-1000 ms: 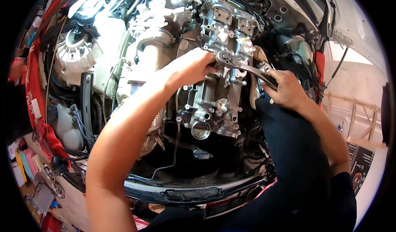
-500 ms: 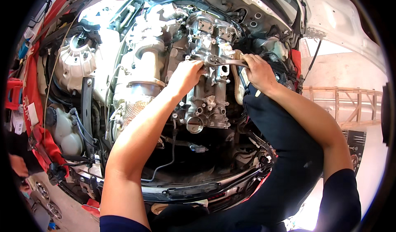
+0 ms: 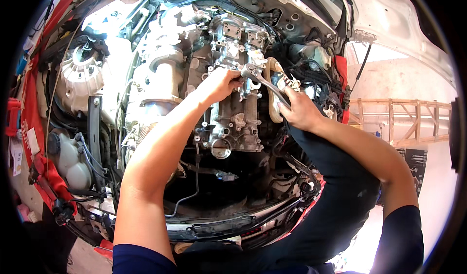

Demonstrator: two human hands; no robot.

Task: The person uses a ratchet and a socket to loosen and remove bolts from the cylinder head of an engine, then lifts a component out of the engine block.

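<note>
Right hand (image 3: pixel 300 109) wraps the handle end of our ratchet wrench (image 3: pixel 265 83), upper centre of frame; left hand (image 3: pixel 224 83) curls at the wrench head, can't tell if gripping or just steadying. Risk: an off-axis pull could tip the wrench loose and bang our knuckles on the engine casting (image 3: pixel 237 112). Handle looks like smooth metal; any oil would let our grip slide. Casting: dull grey, knobbly, ribbed. Tan loop (image 3: pixel 272 107) beside it: rounded, matte.
</note>
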